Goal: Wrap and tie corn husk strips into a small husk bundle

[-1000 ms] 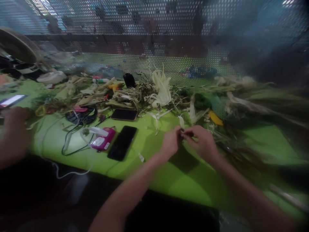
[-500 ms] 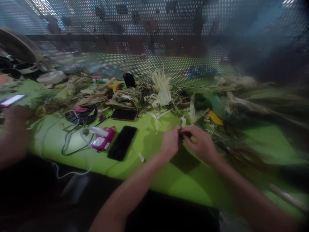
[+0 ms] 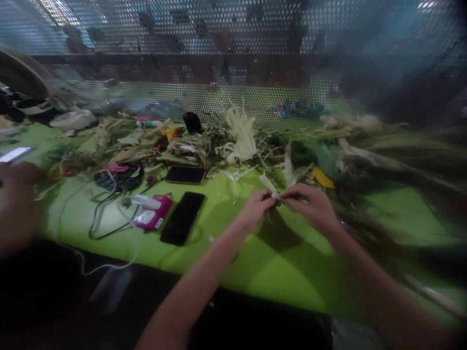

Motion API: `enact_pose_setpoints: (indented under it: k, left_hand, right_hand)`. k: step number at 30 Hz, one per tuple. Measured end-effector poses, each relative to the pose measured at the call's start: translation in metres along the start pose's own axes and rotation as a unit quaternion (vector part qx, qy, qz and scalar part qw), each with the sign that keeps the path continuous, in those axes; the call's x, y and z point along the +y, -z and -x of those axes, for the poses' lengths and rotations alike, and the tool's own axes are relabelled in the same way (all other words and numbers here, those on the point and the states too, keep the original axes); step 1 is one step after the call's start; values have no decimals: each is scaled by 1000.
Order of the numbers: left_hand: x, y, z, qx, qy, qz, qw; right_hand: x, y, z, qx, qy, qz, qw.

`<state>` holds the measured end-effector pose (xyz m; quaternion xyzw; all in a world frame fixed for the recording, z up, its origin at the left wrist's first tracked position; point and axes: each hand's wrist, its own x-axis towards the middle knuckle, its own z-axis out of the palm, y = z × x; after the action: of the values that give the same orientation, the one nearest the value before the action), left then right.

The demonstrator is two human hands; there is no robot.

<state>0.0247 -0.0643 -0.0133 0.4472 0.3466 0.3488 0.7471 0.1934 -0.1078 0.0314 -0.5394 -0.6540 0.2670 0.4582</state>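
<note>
My left hand [image 3: 255, 212] and my right hand [image 3: 314, 206] meet over the bright green table [image 3: 277, 262], fingertips pinched together on a pale leaf strip [image 3: 270, 185] that sticks up and to the left between them. Both hands are closed on it. A heap of dried and green palm leaves [image 3: 237, 138] lies along the back of the table just beyond my hands.
Two dark phones [image 3: 182, 216] [image 3: 185, 175] lie left of my hands, beside a pink device [image 3: 151, 216] with white cable and black cords [image 3: 118, 180]. Another person's hand [image 3: 16, 194] rests at the far left near a lit phone [image 3: 14, 154]. A perforated metal screen [image 3: 233, 58] closes the back.
My hands have lifted slightly and shifted a little apart, and the pale leaf strip now shows sticking up between my fingertips. The other person's hand stays at the left.
</note>
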Motion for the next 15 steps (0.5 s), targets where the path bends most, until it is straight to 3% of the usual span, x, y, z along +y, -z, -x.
enact_pose_setpoints:
  k: [6, 15]
  left_hand:
    - [11, 4, 5, -11, 52, 88, 995]
    - [11, 3, 7, 12, 41, 32, 999]
  right_hand:
    - [9, 3, -3, -18, -7, -18, 1000]
    - [15, -1, -1, -41, 83, 55, 994]
